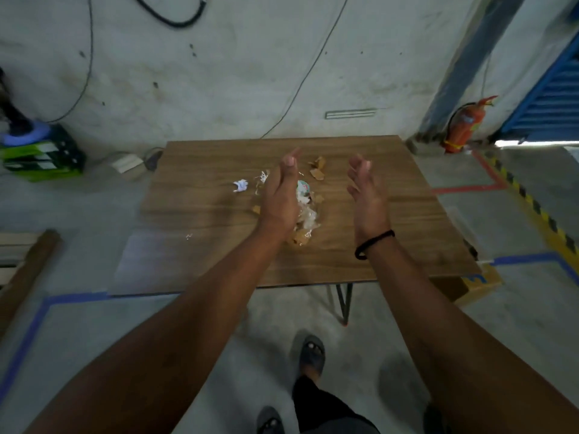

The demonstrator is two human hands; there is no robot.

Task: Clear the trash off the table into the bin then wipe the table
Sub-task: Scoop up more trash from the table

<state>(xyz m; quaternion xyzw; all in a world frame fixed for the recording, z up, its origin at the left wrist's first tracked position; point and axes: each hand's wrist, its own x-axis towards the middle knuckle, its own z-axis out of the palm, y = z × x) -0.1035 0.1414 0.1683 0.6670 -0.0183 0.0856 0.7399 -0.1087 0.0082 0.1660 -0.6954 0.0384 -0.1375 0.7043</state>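
A wooden table (391, 233) holds a loose pile of trash (305, 211) near its middle: crumpled clear plastic, a small round lid and brown cardboard scraps. More cardboard bits (318, 167) lie farther back, and a crumpled white paper ball (240, 185) sits to the left. My left hand (280, 195) hovers edge-on over the left side of the pile, fingers straight, hiding part of it. My right hand (365, 189) is held to the right of the pile, palm facing in, fingers loosely extended, holding nothing. A black band circles my right wrist. No bin is in view.
A cardboard box (479, 283) sits under the table's right corner. A red fire extinguisher (463, 126) stands at the back right wall. A green crate (44, 155) is on the floor at left, wooden planks (25, 261) lie nearer. Blue tape (34, 327) marks the floor.
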